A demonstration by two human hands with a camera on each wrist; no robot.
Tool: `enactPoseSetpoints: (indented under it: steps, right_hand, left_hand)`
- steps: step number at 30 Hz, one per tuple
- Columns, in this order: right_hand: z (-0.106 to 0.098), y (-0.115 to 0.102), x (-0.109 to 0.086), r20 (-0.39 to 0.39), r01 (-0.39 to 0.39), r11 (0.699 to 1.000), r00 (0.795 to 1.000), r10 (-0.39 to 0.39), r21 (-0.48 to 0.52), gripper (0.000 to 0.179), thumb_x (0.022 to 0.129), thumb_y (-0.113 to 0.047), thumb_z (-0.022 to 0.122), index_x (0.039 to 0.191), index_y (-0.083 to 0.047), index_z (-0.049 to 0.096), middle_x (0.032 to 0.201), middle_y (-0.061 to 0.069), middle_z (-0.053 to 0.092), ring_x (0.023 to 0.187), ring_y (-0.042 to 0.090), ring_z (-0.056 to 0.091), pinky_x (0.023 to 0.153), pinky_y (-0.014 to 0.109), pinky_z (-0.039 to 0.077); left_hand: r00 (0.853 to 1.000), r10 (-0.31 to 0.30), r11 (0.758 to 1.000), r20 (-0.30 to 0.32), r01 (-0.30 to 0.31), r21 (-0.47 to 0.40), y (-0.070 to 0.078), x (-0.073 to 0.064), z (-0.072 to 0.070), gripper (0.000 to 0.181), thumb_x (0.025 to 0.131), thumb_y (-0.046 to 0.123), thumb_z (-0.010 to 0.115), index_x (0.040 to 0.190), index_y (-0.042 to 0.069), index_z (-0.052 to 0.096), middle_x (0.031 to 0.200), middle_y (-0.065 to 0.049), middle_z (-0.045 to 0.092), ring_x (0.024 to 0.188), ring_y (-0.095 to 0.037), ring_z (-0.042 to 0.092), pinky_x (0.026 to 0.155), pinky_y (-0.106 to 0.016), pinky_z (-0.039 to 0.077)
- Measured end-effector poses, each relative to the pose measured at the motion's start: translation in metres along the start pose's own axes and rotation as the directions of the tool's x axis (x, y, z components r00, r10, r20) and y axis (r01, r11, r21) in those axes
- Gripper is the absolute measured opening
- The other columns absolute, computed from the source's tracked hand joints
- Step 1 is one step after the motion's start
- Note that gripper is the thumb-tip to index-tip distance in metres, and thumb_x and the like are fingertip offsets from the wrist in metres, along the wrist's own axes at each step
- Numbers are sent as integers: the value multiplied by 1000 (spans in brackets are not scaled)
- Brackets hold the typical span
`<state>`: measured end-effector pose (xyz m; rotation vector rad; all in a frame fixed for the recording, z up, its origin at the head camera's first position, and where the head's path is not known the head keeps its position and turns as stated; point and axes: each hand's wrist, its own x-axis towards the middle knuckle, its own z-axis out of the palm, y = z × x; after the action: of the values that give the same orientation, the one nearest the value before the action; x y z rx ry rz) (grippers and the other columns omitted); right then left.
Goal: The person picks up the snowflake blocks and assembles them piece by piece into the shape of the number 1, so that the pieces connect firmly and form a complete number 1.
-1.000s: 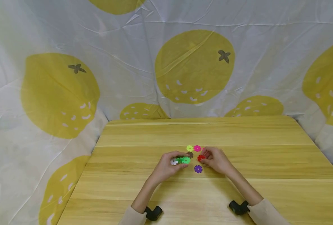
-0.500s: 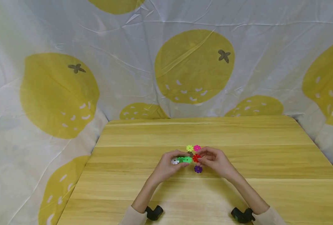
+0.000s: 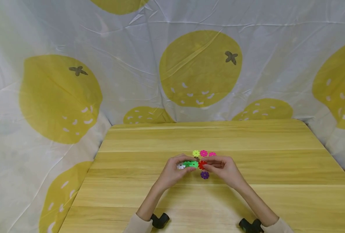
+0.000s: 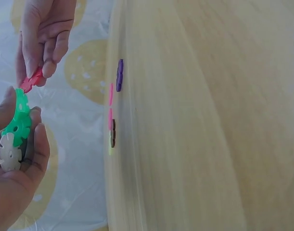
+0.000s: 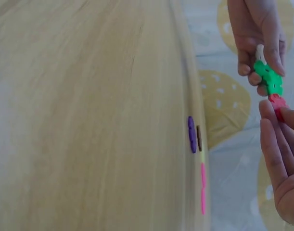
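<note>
My left hand (image 3: 172, 173) holds a short row of notched plastic snowflake discs above the table, gripping it between thumb and fingers. The row has a white disc (image 4: 10, 153) at the palm end and two green discs (image 4: 20, 120) joined edge to edge. From the right, my right hand (image 3: 228, 169) pinches a red snowflake disc (image 3: 201, 165) between thumb and fingertips. In the right wrist view, the red disc (image 5: 277, 103) meets the edge of the outer green disc (image 5: 274, 87). Whether their notches are locked together, I cannot tell.
Loose discs lie on the wooden table (image 3: 265, 161) around the hands: yellow (image 3: 196, 153), two pink ones (image 3: 203, 153) at the back, a brown disc (image 3: 197, 159) partly covered, and a purple disc (image 3: 204, 175) nearer me. A lemon-print cloth (image 3: 131, 64) hangs behind.
My right hand has brought the red disc leftward to the green end of the row. A second pink disc now shows behind that hand. The left hand has barely moved.
</note>
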<state>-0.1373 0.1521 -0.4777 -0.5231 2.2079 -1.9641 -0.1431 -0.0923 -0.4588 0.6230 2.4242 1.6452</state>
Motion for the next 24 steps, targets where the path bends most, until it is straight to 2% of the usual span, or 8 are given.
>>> enactPoseSetpoints:
  steps: [7, 14, 20, 24]
  right_hand:
    - [2, 0, -2, 6, 44, 999, 999, -44, 19, 28, 98, -9, 71, 123, 5, 73, 114, 20, 77, 97, 23, 78, 85, 42, 61]
    - [9, -1, -5, -24, 95, 995, 995, -94, 30, 25, 97, -3, 69, 119, 10, 73, 110, 26, 75, 95, 13, 78, 80, 40, 62]
    - [14, 0, -10, -63, 135, 991, 989, -135, -6, 23, 96, 0, 69, 116, 9, 74, 108, 27, 75, 93, 8, 77, 77, 34, 63]
    - [15, 1, -12, -70, 118, 993, 990, -119, -8, 23, 97, -2, 69, 117, 8, 74, 109, 26, 76, 94, 11, 78, 78, 34, 63]
  left_hand:
    - [1000, 5, 1000, 12, -5, -23, 2, 0, -1, 29, 90, 10, 80, 119, 9, 78, 108, -2, 76, 110, -19, 68, 90, -27, 56]
    - [1000, 9, 997, 0, -9, -82, -1, 0, -1, 27, 89, 12, 81, 116, 11, 80, 106, -7, 75, 96, -12, 66, 78, -20, 55]
    - [999, 42, 996, 7, -42, -82, -4, -1, 4, 28, 89, 14, 81, 116, 9, 79, 104, -9, 75, 100, -11, 66, 80, -21, 55]
    - [999, 33, 997, 15, -32, -75, -4, 0, 5, 27, 90, 16, 81, 116, 12, 80, 104, -7, 75, 102, -10, 66, 80, -21, 55]
